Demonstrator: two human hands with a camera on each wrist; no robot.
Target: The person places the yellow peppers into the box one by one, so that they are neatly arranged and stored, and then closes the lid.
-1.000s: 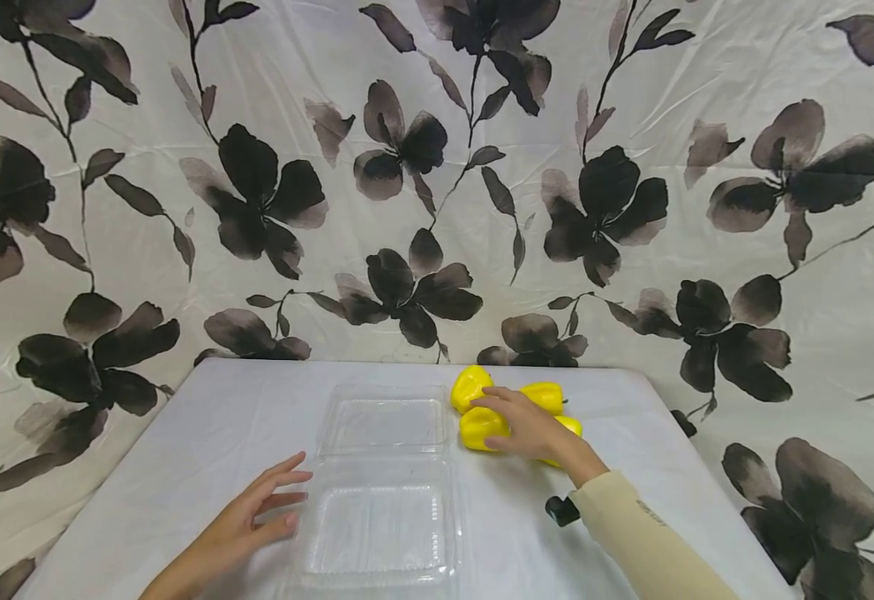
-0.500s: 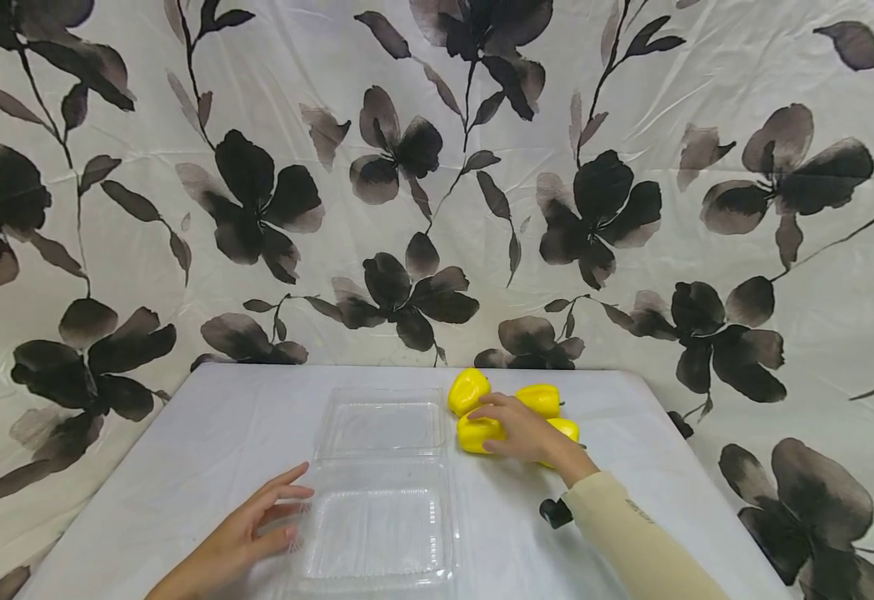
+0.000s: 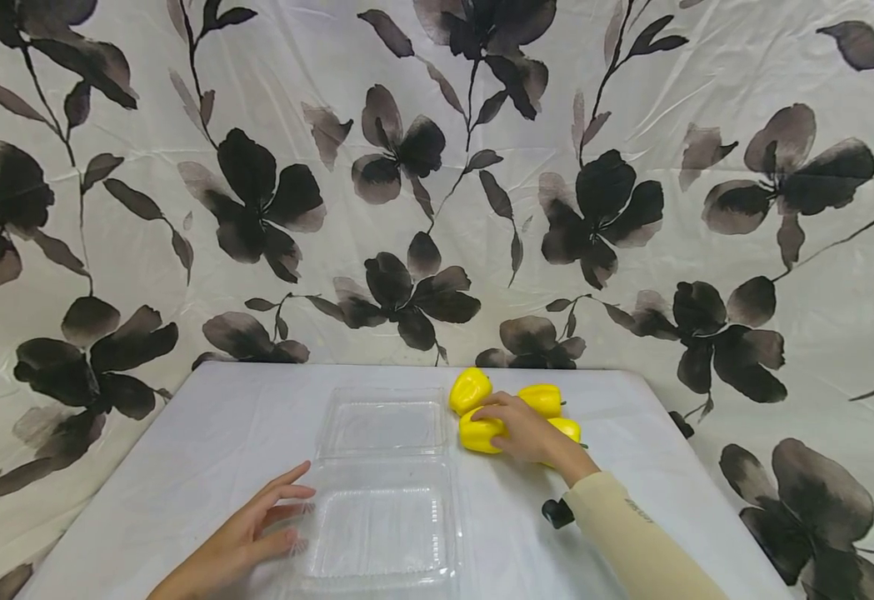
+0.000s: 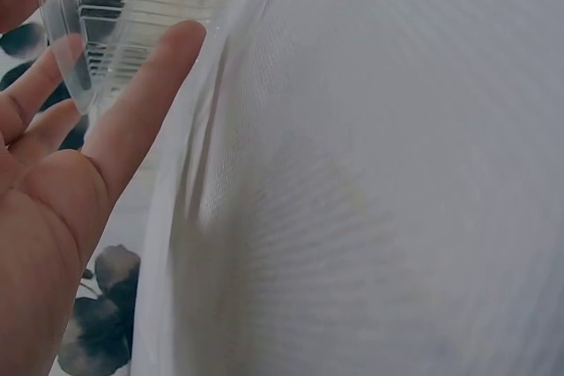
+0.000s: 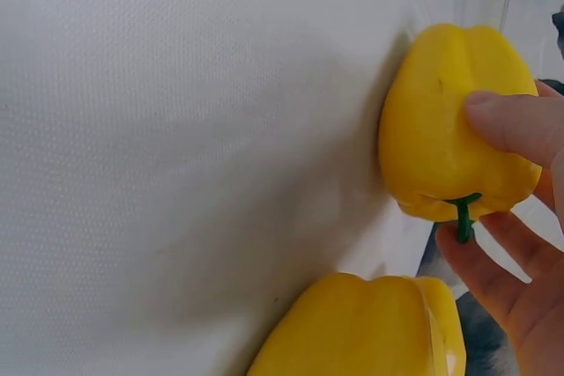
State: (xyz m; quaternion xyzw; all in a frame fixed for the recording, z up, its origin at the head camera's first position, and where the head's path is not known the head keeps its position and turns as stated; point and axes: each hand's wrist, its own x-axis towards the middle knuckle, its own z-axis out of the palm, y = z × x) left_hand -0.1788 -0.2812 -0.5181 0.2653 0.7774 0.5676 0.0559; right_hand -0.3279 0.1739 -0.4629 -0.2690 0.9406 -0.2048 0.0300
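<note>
So far, your right hand (image 3: 522, 427) grips one pepper (image 3: 477, 432), left hand (image 3: 245, 529) loose — the container (image 3: 380, 533) holds none, three other peppers (image 3: 541, 400) wait outside.

Indoor set-up: table (image 3: 252, 421), floral backdrop (image 3: 437, 179)

We can read no word, brand or number here, since the only lettering (image 3: 639, 511) we find, a short dark line on the right arm's beige sleeve (image 3: 635, 542) near its cuff (image 3: 581, 493), is too small and blurred to make out.
</note>
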